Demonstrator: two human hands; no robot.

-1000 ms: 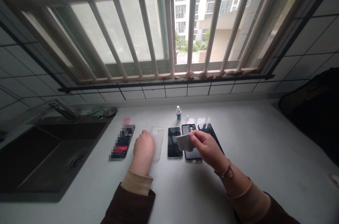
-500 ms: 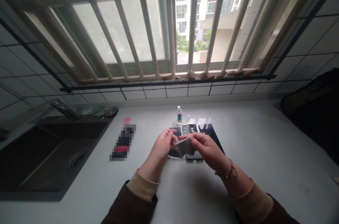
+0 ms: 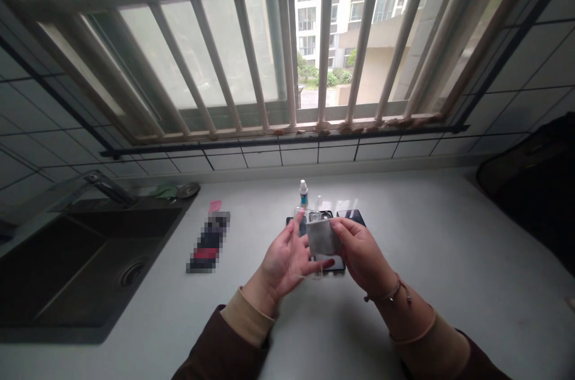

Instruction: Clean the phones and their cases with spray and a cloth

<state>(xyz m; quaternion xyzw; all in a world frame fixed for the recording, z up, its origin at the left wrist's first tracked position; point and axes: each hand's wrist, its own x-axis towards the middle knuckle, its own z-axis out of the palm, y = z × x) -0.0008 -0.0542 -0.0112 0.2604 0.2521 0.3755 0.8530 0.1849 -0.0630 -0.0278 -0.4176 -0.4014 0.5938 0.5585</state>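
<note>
Over the counter (image 3: 449, 236), grey cloth (image 3: 322, 238) in right grip (image 3: 365, 251).

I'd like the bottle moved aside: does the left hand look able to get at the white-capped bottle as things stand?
Probably not straight away: the left hand appears taken up with the clear phone case. Otherwise, the white-capped bottle stands upright beyond it, with nothing visibly covering it.

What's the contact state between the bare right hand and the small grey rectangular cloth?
Touching. The head view shows the right hand pinching the grey cloth at its upper right corner.
</note>
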